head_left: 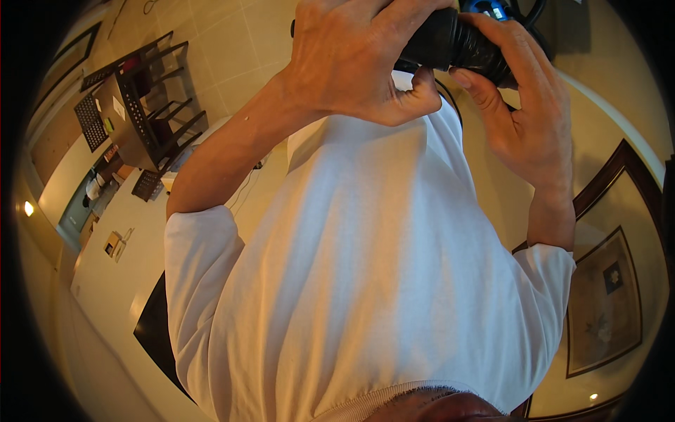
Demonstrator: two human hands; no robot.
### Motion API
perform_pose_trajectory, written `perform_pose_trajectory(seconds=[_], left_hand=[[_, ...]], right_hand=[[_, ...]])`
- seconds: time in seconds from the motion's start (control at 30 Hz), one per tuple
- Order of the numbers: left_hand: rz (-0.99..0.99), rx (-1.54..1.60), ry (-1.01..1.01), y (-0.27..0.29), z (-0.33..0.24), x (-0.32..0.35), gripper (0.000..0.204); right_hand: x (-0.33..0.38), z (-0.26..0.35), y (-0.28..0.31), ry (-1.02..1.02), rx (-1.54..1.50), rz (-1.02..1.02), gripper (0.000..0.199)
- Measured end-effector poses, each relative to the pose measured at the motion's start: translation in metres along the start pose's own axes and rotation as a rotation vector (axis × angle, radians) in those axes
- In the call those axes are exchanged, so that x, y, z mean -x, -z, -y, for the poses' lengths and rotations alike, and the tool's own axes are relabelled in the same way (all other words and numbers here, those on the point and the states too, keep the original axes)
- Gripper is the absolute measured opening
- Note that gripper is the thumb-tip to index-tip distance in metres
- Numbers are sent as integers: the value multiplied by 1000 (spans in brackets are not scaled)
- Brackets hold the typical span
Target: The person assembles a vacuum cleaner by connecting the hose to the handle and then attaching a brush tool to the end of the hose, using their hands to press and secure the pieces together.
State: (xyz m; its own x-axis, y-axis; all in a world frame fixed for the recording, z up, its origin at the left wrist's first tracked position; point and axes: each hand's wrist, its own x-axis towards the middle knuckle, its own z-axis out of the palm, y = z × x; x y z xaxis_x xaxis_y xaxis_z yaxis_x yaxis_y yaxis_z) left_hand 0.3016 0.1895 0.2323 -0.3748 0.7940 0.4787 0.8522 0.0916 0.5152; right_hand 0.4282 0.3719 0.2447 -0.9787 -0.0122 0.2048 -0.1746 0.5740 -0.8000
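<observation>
I have the right hand (538,105) clamped around a black tube (475,53). The left hand (351,60) lies across it; I cannot tell its grip.

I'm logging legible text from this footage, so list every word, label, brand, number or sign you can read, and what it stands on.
None can be read.
Black cylindrical object at the right hand: no lettering visible.
Blue object at the top edge: its small bright patch is too blurred to read.
White sheet on the dark table: too small to read.
</observation>
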Motion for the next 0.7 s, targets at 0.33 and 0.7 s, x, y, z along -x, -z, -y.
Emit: perform_pose_trajectory(seconds=[0.33, 0.7], left_hand=[[5, 21, 14, 1, -4, 0, 58], [-30, -1, -2, 2, -9, 5, 55]], right_hand=[[0, 0, 2, -4, -15, 20, 43], [6, 12, 5, -46, 3, 42, 45]])
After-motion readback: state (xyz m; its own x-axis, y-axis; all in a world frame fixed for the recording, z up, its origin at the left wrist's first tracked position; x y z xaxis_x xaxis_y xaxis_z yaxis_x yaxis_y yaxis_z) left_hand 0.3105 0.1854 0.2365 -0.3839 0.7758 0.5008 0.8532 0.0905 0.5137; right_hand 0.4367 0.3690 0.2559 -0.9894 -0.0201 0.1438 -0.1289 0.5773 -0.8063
